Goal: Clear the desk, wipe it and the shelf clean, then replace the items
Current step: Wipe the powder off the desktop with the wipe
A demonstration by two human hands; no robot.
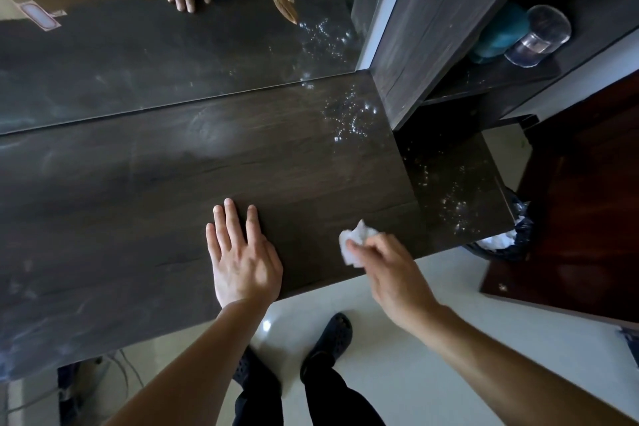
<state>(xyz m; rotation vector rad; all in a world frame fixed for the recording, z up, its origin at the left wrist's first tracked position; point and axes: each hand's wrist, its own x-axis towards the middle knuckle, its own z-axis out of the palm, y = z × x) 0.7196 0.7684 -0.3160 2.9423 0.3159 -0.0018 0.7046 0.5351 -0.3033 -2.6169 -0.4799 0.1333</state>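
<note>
Head view: left hand (242,259) flat on desk (138,218); right hand (387,266) pinches crumpled tissue (356,240) over its edge.

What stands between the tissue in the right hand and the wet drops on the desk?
Nothing visible does. The right hand pinches the tissue near the front edge of the desk, and the stretch of wood from there up to the drops shows no object. The left hand rests flat, left of that path.
</note>
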